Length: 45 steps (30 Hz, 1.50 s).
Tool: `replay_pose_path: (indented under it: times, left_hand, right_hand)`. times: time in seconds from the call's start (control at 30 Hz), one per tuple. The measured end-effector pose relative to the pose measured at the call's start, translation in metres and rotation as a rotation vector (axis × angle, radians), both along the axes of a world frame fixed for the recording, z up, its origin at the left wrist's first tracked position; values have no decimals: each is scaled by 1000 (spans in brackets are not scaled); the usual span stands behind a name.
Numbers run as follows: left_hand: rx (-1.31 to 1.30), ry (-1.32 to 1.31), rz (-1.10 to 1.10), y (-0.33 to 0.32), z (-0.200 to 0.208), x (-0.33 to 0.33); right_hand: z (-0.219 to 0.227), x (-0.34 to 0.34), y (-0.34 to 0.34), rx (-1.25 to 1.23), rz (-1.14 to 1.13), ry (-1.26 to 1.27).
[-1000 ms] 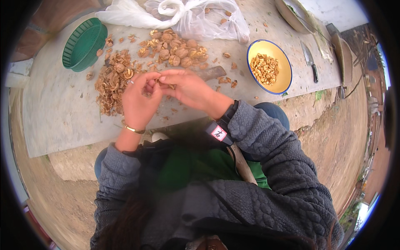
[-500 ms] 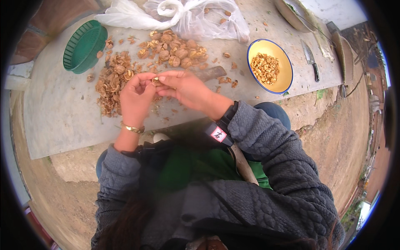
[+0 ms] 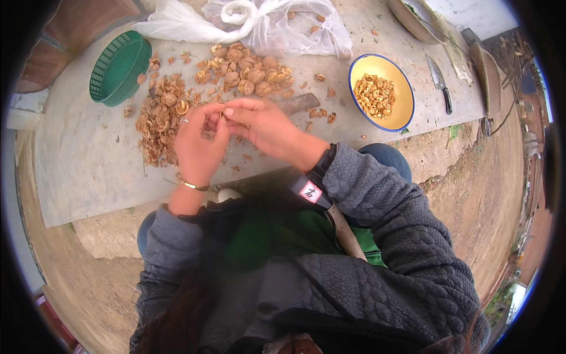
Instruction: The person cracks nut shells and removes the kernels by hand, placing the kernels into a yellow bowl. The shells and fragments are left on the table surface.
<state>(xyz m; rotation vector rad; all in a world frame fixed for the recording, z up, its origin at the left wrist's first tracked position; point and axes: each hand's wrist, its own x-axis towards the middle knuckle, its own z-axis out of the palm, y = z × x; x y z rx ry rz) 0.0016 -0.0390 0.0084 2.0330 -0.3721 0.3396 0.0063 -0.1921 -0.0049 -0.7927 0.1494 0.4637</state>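
Observation:
Over the near edge of the walnut heap, my left hand (image 3: 199, 144) and my right hand (image 3: 262, 125) meet, both closed at the fingertips. Between them is a small walnut piece (image 3: 222, 117), mostly covered by the fingers. A mound of broken walnut shells (image 3: 158, 121) lies just left of and beyond my left hand. Whole and cracked walnuts (image 3: 254, 75) are piled beyond my hands. To the right, shelled walnut kernels (image 3: 374, 94) fill the bottom of a yellow bowl with a blue rim (image 3: 402, 88).
A wooden stick or handle (image 3: 300, 103) lies just past my right hand. At the far left stands a green plastic basket (image 3: 121, 71). A clear plastic bag (image 3: 295, 29) holds a few walnuts at the back. A knife (image 3: 439, 85) rests right of the bowl.
My left hand has turned and shifted slightly right, its fingers now covering more of the walnut piece. My right hand stays nearly in place.

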Motion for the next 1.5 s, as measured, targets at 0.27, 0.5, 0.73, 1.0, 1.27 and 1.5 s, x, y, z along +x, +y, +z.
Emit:
replay_pose_path:
  times: [0.27, 0.5, 0.73, 1.0, 1.27, 1.5]
  left_hand:
    - [172, -150, -14, -3, 3, -6]
    - [242, -322, -59, -4, 4, -4]
    - [-39, 119, -9, 3, -2, 2]
    - [150, 265, 166, 52, -31, 50]
    - [586, -69, 317, 85, -53, 77]
    - [675, 33, 294, 72, -60, 85]
  right_hand:
    - [-6, -1, -4, 80, 15, -20]
    - [-1, 2, -8, 77, 46, -22]
    - [1, 4, -6, 34, 6, 76]
    - [8, -1, -9, -34, -136, 215]
    - [16, 1, -17, -44, -172, 190]
    - [26, -4, -21, 179, -54, 162]
